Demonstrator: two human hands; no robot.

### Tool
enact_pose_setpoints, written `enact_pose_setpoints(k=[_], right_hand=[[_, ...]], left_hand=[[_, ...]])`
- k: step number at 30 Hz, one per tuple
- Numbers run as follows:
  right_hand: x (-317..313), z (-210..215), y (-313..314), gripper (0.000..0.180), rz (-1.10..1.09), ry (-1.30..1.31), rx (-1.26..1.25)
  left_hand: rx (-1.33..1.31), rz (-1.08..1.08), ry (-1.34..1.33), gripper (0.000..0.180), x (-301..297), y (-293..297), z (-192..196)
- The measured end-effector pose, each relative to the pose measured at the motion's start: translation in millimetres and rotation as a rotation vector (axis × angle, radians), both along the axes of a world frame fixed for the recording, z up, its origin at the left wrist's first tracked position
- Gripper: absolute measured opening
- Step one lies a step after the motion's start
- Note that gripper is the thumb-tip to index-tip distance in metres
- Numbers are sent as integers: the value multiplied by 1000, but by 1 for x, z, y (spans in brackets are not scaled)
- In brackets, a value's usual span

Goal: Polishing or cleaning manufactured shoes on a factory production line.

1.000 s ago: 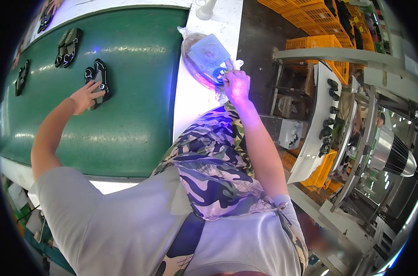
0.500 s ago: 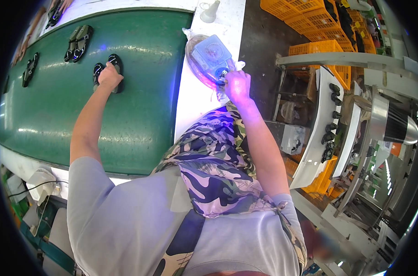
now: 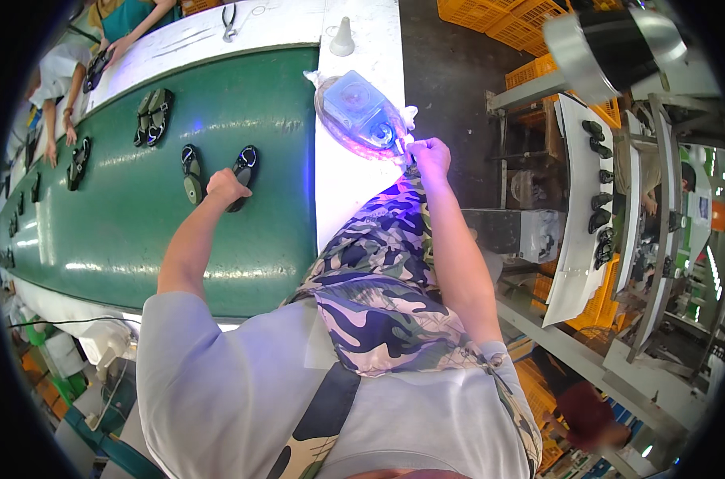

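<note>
Black sole (image 3: 243,172) on the green belt (image 3: 123,239): the left hand (image 3: 225,188) covers its near end and seems to grip it; a second sole (image 3: 191,173) lies just beside, at nine o'clock. At three o'clock, the right hand (image 3: 429,152) is clenched on a small tool (image 3: 402,146), mostly hidden, touching a clear bag (image 3: 361,116) on the white ledge (image 3: 342,191). Farther along, two more pairs are countable; the rest blur.
</note>
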State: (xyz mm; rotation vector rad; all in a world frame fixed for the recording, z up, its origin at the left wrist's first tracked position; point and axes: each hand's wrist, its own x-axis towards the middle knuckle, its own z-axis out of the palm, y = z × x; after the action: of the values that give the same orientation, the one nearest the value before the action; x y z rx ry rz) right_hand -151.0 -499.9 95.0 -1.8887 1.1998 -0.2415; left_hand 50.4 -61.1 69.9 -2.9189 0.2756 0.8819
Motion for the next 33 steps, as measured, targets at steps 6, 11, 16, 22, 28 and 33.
enact_pose_setpoints(k=[6,11,16,22,28,33], right_hand=[[-15,12,-2,17,-130,-352,302],[-21,55,2,20,-101,-470,428],[-11,107,24,17,112,-641,374],[-7,142,37,14,155,-763,300],[-8,140,37,14,163,-786,309],[-16,148,42,16,212,-841,529]], left_hand=[[-1164,777,674,70,4,-16,3],[-1614,350,477,63,-35,-107,54],[-1582,-387,-88,63,-79,-171,132],[-1612,-820,-249,54,-85,-193,167],[-1533,-932,-361,48,-90,-202,183],[-1484,-936,-389,46,-91,-204,182]])
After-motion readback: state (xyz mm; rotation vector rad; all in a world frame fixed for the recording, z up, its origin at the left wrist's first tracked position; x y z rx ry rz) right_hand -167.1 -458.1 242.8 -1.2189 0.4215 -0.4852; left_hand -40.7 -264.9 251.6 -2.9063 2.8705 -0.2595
